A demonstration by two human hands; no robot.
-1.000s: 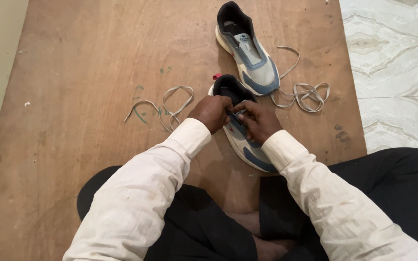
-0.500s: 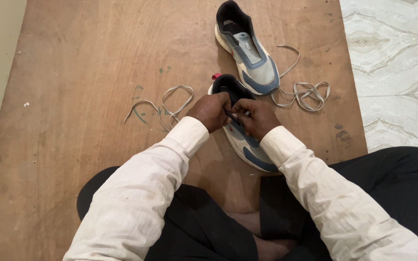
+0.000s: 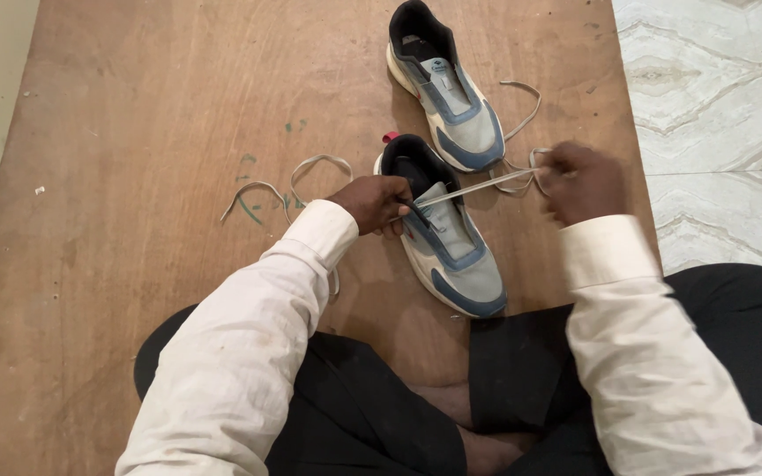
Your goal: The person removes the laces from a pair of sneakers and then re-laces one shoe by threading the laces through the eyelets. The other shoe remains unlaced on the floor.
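A grey and blue sneaker (image 3: 451, 256) lies on a wooden board (image 3: 152, 132) in front of me. My left hand (image 3: 370, 201) grips its left side near the eyelets. My right hand (image 3: 579, 182) is out to the right, shut on a grey shoelace (image 3: 474, 187) that stretches taut from the sneaker's eyelets. A second matching sneaker (image 3: 443, 88) lies farther back, without a lace in it.
Another loose lace (image 3: 297, 187) curls on the board left of my left hand. More of the held lace is piled by my right hand. Pale patterned floor tiles (image 3: 716, 106) lie right of the board. My crossed legs in black trousers (image 3: 381, 405) are below.
My right hand left the sneaker's tongue and pulled out to the right, drawing the lace taut through the eyelets. My left hand stayed on the shoe.
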